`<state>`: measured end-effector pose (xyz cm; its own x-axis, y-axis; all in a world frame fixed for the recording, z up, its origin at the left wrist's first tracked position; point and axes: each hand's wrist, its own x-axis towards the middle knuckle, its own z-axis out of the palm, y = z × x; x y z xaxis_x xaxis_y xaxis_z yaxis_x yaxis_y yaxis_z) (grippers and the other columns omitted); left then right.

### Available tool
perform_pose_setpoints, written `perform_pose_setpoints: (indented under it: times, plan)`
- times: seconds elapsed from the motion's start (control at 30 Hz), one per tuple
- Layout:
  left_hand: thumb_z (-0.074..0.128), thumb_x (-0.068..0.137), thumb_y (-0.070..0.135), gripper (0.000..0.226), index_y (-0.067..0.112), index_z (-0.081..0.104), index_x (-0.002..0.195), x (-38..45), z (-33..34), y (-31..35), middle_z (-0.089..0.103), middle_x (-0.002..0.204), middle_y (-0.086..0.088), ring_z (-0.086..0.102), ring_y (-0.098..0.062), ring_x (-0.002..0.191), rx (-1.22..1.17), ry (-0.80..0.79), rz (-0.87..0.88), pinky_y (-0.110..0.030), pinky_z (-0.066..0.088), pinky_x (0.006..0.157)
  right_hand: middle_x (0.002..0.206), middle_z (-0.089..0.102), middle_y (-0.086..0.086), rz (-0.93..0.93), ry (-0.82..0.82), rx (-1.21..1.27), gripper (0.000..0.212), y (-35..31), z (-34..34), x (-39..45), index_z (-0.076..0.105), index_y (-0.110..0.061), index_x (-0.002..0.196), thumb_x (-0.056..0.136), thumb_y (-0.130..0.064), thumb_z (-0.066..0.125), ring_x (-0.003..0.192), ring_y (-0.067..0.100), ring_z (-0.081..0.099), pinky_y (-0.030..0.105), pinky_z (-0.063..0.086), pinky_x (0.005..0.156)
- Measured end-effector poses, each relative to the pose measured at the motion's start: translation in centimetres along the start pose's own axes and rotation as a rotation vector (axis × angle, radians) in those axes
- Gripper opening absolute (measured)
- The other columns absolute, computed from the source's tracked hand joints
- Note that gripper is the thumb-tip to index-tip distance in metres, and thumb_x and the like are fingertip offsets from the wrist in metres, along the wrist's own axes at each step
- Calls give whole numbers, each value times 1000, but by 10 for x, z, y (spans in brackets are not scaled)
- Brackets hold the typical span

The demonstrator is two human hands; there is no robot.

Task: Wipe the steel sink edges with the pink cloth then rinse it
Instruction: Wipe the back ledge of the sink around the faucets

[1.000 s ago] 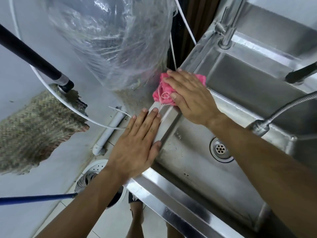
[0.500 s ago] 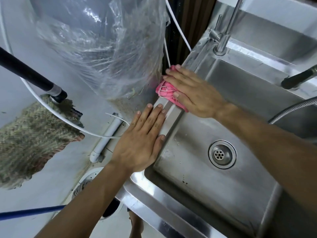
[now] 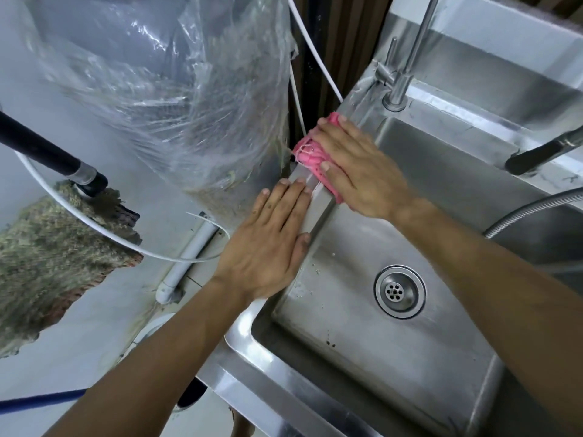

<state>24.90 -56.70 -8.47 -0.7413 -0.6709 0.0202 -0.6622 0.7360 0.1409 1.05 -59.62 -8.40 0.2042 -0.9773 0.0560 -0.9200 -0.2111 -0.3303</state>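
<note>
The pink cloth (image 3: 310, 156) lies bunched on the left rim of the steel sink (image 3: 315, 212), toward the back corner, loose threads poking out at its outer side; the right hand (image 3: 356, 167) lies flat over it, fingers straight and pressing it down onto the rim, the thumb stretched along the cloth's near edge, so nothing is clenched; the left hand (image 3: 271, 244) rests palm-down on the same rim nearer the front, fingers extended and together, holding nothing, its fingertips just short of the cloth; the basin below is wet and speckled, with a round drain (image 3: 400, 291) set in its floor; at the back left corner of the sink stands a slim steel tap (image 3: 399, 86), and a dark spout (image 3: 542, 154) reaches in from the right edge, with a ribbed metal hose (image 3: 533, 212) curving below it; off the sink's left side hangs a clear plastic bag (image 3: 164, 89), and farther left a shaggy mop head (image 3: 53, 257) on a black handle (image 3: 47, 152).
</note>
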Motion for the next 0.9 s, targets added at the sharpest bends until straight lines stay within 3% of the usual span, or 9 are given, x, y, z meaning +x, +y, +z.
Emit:
perform_pose_setpoints:
  times: [0.13,0.23,0.3,0.43,0.5,0.57,0.67,0.8,0.9]
  plan:
    - [23,106,35,63,4,25,161,-2,0,1,17,171,-13,11,-28,159,16,-5,5,-47,12,129,173,15,1,170,56,39,56,30,-19,33,20,-19,164,113,-41,24,160,19,-2,36,-3,130]
    - [27,104,33,61,4,35,157,16,-5,-1,29,167,-14,22,-31,156,-23,-14,27,-47,14,129,174,5,0,225,67,43,59,18,-13,29,10,-19,166,113,-42,21,160,17,-8,40,-4,130]
    - [25,105,35,62,5,34,158,31,-7,-3,27,167,-12,20,-30,156,-29,-31,48,-46,14,129,174,0,0,211,111,92,61,6,-5,15,7,-17,166,113,-43,26,158,13,-12,38,-5,130]
    - [20,107,39,64,10,19,163,43,1,-5,8,173,-4,1,-24,160,-14,-37,47,-44,8,130,165,35,5,105,283,255,48,9,9,3,44,-11,153,110,-30,49,158,19,18,47,17,130]
    - [20,107,40,64,10,17,163,44,3,-5,6,173,-3,0,-24,160,-11,-22,51,-45,8,130,160,45,6,45,287,234,43,22,11,11,50,-11,151,109,-25,49,156,21,25,45,17,130]
    - [21,108,40,63,10,18,163,44,3,-5,8,173,-4,1,-23,160,-16,-8,53,-45,9,130,162,43,3,15,252,177,44,37,5,24,47,-15,154,111,-25,45,157,19,23,40,14,130]
    - [26,107,38,62,10,24,162,44,4,-4,14,172,-4,6,-23,160,-34,4,42,-44,11,129,168,32,-2,42,221,134,45,45,-1,31,42,-22,156,113,-32,38,160,16,13,44,13,130]
    - [38,100,28,58,2,45,151,62,-2,0,42,159,-15,35,-34,149,-25,43,74,-48,20,127,172,17,-1,126,213,149,51,20,10,14,29,-19,162,114,-34,33,160,15,3,38,0,131]
    - [32,104,31,60,4,36,157,80,-1,0,34,165,-11,23,-29,156,-33,-8,98,-46,16,128,172,16,-3,66,115,120,52,31,1,11,25,-20,163,113,-32,31,160,12,2,27,-5,129]
